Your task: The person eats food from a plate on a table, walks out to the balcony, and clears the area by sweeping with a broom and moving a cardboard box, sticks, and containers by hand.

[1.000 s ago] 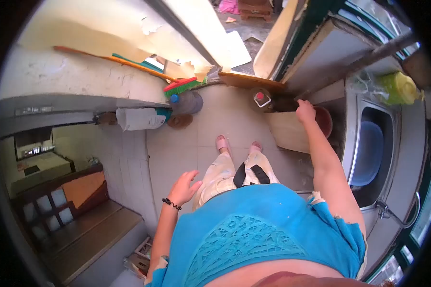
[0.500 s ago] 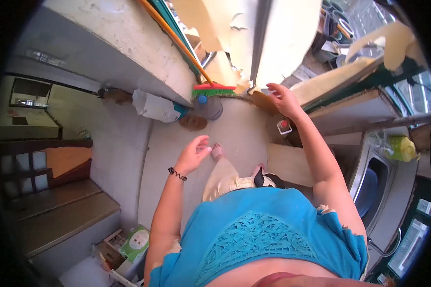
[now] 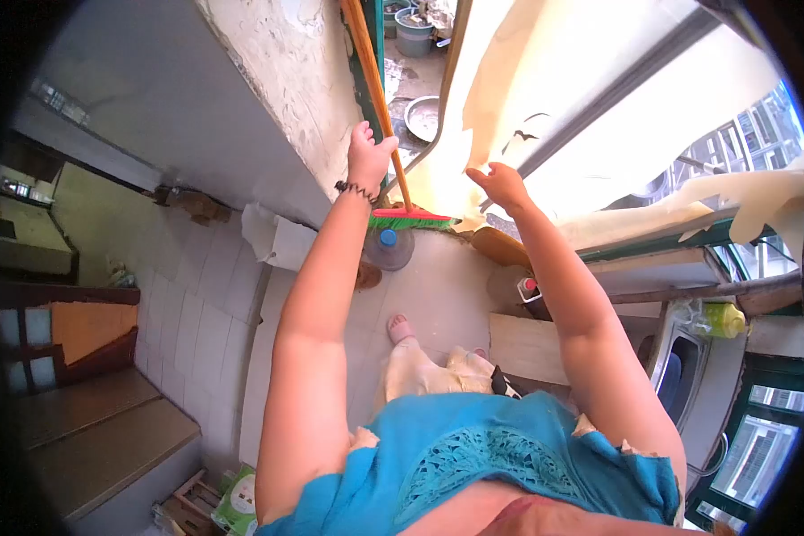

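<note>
My left hand (image 3: 369, 161), wearing a dark coiled band at the wrist, is raised beside the wooden handle of a broom (image 3: 380, 98). Its thumb overlaps the handle in view, with a gap between thumb and fingers; whether they touch is unclear. The broom stands upright, its red and green bristle head (image 3: 411, 218) low by the doorway. My right hand (image 3: 502, 186) reaches forward with thumb and finger apart, holding nothing. It is nearest to a cream, torn-edged sheet (image 3: 496, 80) that hangs across the opening beside a grey bar (image 3: 603, 98).
A large clear bottle with a blue cap (image 3: 389, 250) stands on the tiled floor (image 3: 438, 295). A red-capped jug (image 3: 529, 290) is at the right, near a sink (image 3: 683, 366). Outside the opening are a basin (image 3: 422, 118) and a bucket (image 3: 414, 34). Wooden steps (image 3: 107, 438) lie left.
My left hand has risen forward to the broom handle. My right hand has moved slightly left. The sheet has shifted right, showing more of the ground outside; the view has tilted.
</note>
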### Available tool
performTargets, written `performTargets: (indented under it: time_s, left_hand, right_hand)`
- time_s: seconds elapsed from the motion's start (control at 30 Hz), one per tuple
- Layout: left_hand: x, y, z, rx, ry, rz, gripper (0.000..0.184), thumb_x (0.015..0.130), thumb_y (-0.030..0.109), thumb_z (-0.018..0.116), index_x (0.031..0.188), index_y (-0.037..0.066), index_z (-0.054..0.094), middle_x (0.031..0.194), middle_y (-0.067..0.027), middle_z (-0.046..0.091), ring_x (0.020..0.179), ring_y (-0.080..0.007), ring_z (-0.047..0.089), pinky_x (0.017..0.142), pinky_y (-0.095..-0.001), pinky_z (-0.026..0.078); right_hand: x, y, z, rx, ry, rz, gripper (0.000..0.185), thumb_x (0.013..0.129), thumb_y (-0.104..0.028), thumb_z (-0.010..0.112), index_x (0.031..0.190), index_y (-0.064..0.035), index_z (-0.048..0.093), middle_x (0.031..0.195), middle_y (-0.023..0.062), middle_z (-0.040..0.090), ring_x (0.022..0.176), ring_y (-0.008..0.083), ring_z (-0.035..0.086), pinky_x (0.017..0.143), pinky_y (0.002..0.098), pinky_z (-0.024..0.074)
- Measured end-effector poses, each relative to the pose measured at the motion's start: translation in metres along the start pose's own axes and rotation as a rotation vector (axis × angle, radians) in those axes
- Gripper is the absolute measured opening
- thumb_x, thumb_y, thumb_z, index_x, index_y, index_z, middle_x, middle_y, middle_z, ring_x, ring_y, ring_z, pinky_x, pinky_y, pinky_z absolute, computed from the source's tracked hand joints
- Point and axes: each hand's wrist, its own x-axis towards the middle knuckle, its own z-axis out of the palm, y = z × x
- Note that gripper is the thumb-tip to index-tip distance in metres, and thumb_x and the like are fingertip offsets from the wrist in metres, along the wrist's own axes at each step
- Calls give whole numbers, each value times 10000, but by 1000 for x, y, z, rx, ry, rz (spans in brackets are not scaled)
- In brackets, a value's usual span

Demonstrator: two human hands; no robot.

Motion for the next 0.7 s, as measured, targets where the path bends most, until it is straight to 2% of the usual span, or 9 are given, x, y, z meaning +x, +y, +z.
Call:
performTargets:
  time_s: [0.17, 0.3, 0.33, 0.37, 0.43, 0.47, 0.57, 0.6, 0.7]
  left_hand:
    - [44, -8, 21, 93, 77, -74, 735, 651, 184, 687, 1249, -62, 336, 1230, -242, 426, 1128, -283, 455, 925, -328, 375]
    - [70, -21, 35, -41, 96, -48, 450, 710, 148, 682, 1065, -17, 460, 921, -70, 538, 802, -154, 534, 717, -269, 436]
    - [85, -35, 39, -131, 53, -25, 289, 730, 142, 671, 939, 25, 508, 745, 5, 512, 647, -109, 506, 594, -241, 414]
    - [107, -61, 46, -168, 116, -12, 176, 733, 126, 664, 838, 26, 564, 675, 12, 527, 593, -95, 496, 545, -239, 392]
    - [110, -48, 45, -136, 136, -19, 121, 730, 123, 666, 733, 27, 592, 667, 1, 554, 580, -84, 494, 527, -242, 385]
    - [128, -70, 51, -107, 240, -47, 151, 722, 133, 670, 676, 9, 597, 666, -8, 576, 572, -97, 508, 537, -266, 403]
    - [128, -63, 54, 136, 331, 9, 171, 738, 140, 603, 791, -21, 584, 708, -40, 592, 590, -146, 538, 575, -307, 437]
    - [138, -75, 53, 189, 259, 6, 196, 746, 146, 576, 849, -21, 575, 718, -52, 592, 593, -158, 547, 563, -306, 438]
    - [103, -38, 51, 43, 95, -80, 145, 767, 164, 590, 752, 25, 551, 652, -26, 554, 528, -110, 494, 502, -274, 401]
  right_hand:
    - [37, 39, 50, 52, -52, 57, 693, 753, -439, 626, 1183, 75, 451, 1087, 245, 548, 1023, 287, 536, 857, 327, 414]
    - [40, 33, 65, 38, 66, 164, 653, 756, -444, 611, 1151, 61, 487, 1070, 205, 570, 990, 278, 551, 844, 323, 417]
    - [37, 21, 61, -72, 101, 175, 577, 774, -466, 573, 1036, 48, 568, 975, 197, 605, 957, 283, 561, 816, 335, 430]
    - [35, 14, 59, -85, 94, 203, 519, 792, -481, 533, 883, 23, 620, 832, 177, 629, 837, 286, 602, 746, 355, 455]
    - [50, 27, 68, -75, 66, 215, 468, 819, -445, 509, 796, 10, 620, 736, 143, 630, 669, 268, 626, 655, 363, 468]
    - [55, 37, 75, -84, 71, 178, 452, 831, -425, 497, 809, 12, 615, 730, 139, 629, 633, 257, 624, 634, 353, 469]
    - [70, 69, 84, -88, 90, 54, 400, 864, -365, 466, 871, 12, 600, 714, 127, 627, 552, 226, 620, 579, 323, 472]
    - [71, 76, 84, -73, 90, 3, 381, 872, -345, 458, 906, 9, 595, 711, 125, 627, 544, 216, 620, 566, 314, 472]
    - [64, 85, 77, -2, 50, 15, 340, 889, -301, 452, 1054, -26, 565, 716, 113, 626, 533, 171, 621, 506, 282, 475]
